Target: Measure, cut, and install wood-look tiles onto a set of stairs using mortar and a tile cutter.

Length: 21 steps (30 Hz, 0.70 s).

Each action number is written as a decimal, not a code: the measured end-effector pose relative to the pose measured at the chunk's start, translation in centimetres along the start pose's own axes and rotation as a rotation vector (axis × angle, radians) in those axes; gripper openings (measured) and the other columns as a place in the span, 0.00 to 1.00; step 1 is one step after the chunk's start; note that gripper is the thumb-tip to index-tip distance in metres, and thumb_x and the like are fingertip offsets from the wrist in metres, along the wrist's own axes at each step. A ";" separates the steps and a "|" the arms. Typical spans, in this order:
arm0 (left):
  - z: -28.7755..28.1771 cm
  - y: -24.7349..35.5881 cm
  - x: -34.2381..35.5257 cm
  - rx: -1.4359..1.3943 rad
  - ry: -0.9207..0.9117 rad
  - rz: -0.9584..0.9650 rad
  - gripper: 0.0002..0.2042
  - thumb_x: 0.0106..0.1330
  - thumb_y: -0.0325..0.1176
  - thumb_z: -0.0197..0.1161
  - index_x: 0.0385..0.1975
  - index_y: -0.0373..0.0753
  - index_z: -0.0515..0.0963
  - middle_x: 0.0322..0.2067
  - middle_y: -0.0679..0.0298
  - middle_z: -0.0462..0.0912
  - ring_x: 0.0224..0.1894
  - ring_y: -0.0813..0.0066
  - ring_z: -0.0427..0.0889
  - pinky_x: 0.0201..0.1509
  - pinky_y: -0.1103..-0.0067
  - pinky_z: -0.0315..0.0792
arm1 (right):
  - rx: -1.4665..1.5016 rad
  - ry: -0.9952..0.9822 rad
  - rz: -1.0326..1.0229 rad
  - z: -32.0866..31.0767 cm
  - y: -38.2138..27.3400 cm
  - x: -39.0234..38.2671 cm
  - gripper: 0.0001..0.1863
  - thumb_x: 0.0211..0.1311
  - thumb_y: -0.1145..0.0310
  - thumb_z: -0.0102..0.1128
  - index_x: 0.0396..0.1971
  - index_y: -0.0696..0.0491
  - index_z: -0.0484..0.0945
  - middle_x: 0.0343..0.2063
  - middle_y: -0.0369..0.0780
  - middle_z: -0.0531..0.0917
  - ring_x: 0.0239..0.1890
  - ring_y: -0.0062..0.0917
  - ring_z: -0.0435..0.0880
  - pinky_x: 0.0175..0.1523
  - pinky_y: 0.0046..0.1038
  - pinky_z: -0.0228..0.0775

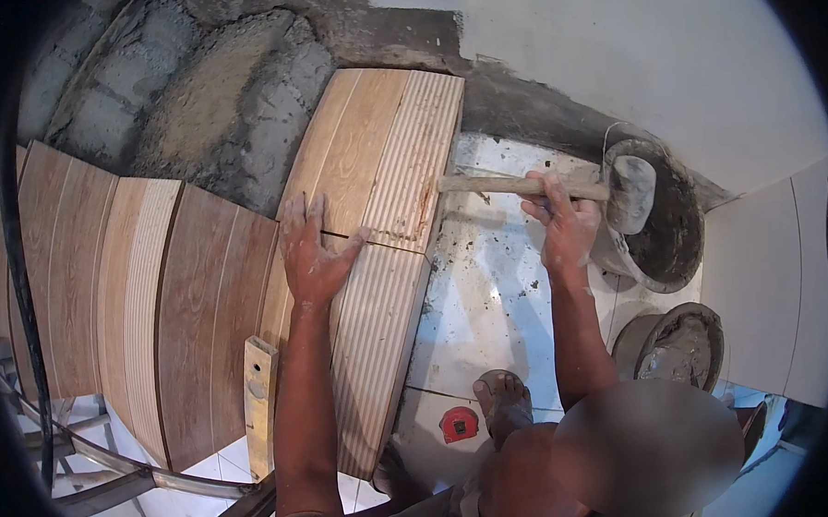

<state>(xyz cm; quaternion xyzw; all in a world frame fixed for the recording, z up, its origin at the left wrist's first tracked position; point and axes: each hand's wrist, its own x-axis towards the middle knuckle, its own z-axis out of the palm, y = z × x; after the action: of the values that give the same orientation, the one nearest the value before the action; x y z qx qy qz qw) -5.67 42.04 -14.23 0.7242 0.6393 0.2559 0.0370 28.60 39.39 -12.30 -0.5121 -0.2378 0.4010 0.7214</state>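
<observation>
My left hand (314,258) lies flat with fingers spread on a wood-look stair tile (350,160), beside the joint with the nearer tile (374,306). Both tiles have a ribbed strip along their outer edge. Closed round a mallet (508,184), my right hand (565,220) grips the wooden handle close to its pale, rounded head. The handle's free end points left and appears at or very near the far tile's outer edge. Behind the mallet head, in this view, is a dark bucket (686,237) with a grimy inside.
A second bucket (718,338) holds grey mortar. A red tape measure (458,425) lies by a bare foot (503,402). Left of my forearm stands a yellow spirit level (260,408). Tiled steps (209,323), a metal railing (198,487), a black cable (17,276) and rough concrete steps (282,89) fill the left.
</observation>
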 end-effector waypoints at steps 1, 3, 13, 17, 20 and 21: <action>0.0 0.1 0.0 0.023 0.016 0.013 0.41 0.57 0.50 0.78 0.69 0.36 0.72 0.73 0.42 0.64 0.77 0.43 0.59 0.79 0.56 0.54 | -0.005 -0.030 0.009 0.0 0.1 -0.1 0.16 0.72 0.63 0.66 0.47 0.62 0.80 0.43 0.47 0.88 0.38 0.26 0.89 0.39 0.26 0.87; -0.1 0.1 0.1 0.014 0.008 0.019 0.41 0.57 0.50 0.78 0.69 0.36 0.72 0.73 0.42 0.65 0.77 0.42 0.59 0.79 0.56 0.54 | -0.012 -0.052 0.021 0.0 0.3 -0.2 0.16 0.72 0.63 0.67 0.47 0.62 0.80 0.42 0.47 0.88 0.38 0.25 0.89 0.39 0.26 0.87; 0.1 -0.4 0.0 -0.003 0.028 0.036 0.38 0.60 0.51 0.75 0.68 0.37 0.74 0.72 0.42 0.66 0.77 0.41 0.59 0.78 0.53 0.53 | 0.003 -0.064 0.003 0.1 0.2 -0.3 0.15 0.74 0.64 0.64 0.47 0.63 0.81 0.42 0.48 0.89 0.36 0.23 0.88 0.37 0.23 0.87; 0.4 -1.1 0.0 -0.020 0.066 0.018 0.27 0.72 0.44 0.64 0.67 0.36 0.74 0.71 0.43 0.67 0.76 0.40 0.60 0.78 0.54 0.54 | -0.082 -0.064 0.000 0.6 -0.4 -0.7 0.16 0.74 0.63 0.64 0.46 0.63 0.81 0.43 0.48 0.88 0.36 0.23 0.88 0.38 0.24 0.87; 0.6 -1.1 -0.1 -0.006 0.087 0.006 0.25 0.75 0.43 0.59 0.66 0.35 0.75 0.72 0.43 0.67 0.76 0.41 0.61 0.78 0.55 0.54 | -0.048 -0.105 -0.024 1.1 -1.4 -0.7 0.15 0.74 0.64 0.64 0.47 0.62 0.80 0.43 0.48 0.88 0.40 0.26 0.89 0.39 0.25 0.87; 0.7 -1.0 -0.2 0.002 0.076 -0.031 0.25 0.75 0.42 0.59 0.66 0.35 0.75 0.72 0.43 0.67 0.76 0.41 0.61 0.78 0.55 0.54 | -0.024 -0.095 -0.045 1.5 -1.8 -0.5 0.14 0.74 0.65 0.64 0.46 0.62 0.80 0.43 0.48 0.89 0.42 0.27 0.89 0.39 0.26 0.87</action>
<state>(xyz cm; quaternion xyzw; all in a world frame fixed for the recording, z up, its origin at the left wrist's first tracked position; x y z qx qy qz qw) -6.30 42.27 -15.26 0.7041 0.6514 0.2821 0.0159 27.76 39.49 -10.07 -0.4957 -0.2880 0.4054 0.7121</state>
